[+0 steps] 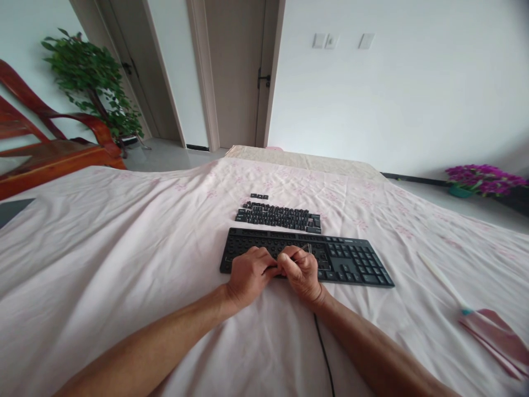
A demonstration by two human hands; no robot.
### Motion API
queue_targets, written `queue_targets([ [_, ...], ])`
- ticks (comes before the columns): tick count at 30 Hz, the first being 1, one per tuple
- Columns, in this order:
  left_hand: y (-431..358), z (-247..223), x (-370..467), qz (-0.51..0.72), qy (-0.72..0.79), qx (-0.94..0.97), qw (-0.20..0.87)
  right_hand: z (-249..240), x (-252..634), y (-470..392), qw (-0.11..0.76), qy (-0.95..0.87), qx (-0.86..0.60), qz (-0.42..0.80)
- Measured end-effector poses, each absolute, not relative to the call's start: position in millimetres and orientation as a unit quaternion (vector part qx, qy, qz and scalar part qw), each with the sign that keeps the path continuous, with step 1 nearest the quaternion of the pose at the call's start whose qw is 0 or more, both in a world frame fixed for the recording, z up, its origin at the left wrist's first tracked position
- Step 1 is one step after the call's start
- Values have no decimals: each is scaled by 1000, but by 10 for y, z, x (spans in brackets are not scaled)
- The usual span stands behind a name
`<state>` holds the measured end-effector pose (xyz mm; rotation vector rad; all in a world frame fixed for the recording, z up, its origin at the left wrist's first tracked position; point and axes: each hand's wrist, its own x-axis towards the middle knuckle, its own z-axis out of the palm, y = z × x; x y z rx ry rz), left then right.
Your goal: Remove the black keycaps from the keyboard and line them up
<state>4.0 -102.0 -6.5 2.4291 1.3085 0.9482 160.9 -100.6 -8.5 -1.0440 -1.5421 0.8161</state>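
A black keyboard (pixel 351 259) lies on a cloth-covered surface. Keycaps are off most of its left and middle part, while the arrow keys and number pad still carry theirs. Over its front edge, my left hand (pixel 250 273) is closed, fingertips pinched close against the right hand; what they hold is hidden. My right hand (pixel 301 273) is closed around a wire keycap puller (pixel 308 248), whose thin metal loops stick out above the fingers. Behind the keyboard, loose black keycaps (pixel 281 216) lie grouped in rows, with three more keycaps (pixel 259 196) farther back.
A black cable (pixel 324 353) runs from beneath my right wrist toward me. On the right of the wrinkled pink floral cloth (pixel 165 248) lies a pink fly swatter-like item (pixel 491 331) with a white handle. A dark flat object (pixel 14 210) sits at the left edge.
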Motion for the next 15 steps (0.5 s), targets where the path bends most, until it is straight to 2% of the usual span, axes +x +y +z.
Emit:
queue_targets([
  [4, -1010, -55, 35, 330, 446, 819, 144, -18, 1554, -984, 545, -610, -456, 352],
  [10, -987, -56, 27, 345, 437, 814, 165, 41, 1571, -959, 524, -671, -418, 316],
  [15, -961, -111, 4, 376, 443, 783, 223, 101, 1648, -991, 486, -783, -339, 188],
])
